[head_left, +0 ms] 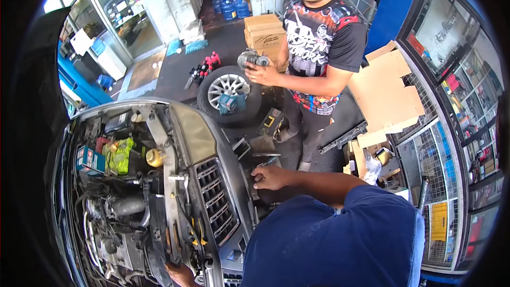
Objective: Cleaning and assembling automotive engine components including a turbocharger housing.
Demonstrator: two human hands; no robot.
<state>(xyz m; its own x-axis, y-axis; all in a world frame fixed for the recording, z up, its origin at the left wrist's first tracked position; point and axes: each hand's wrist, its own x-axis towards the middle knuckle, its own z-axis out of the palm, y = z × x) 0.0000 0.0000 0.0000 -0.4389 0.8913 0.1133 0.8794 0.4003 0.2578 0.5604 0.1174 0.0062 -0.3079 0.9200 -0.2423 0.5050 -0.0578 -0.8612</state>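
Left hand [180,275]: reaching into engine bay [123,234], grip unclear.
Right hand [270,177]: hovering by grille [219,200], fingers curling, hold unclear.
Engine bay: standing open at left.
Co-worker [321,42]: holding metal part [251,58].

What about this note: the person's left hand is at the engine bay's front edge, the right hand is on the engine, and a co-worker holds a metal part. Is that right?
No: the right hand is outside the engine bay, beyond the grille, as the head view shows. The left hand is at the bay's front edge, and a co-worker holds a metal part.
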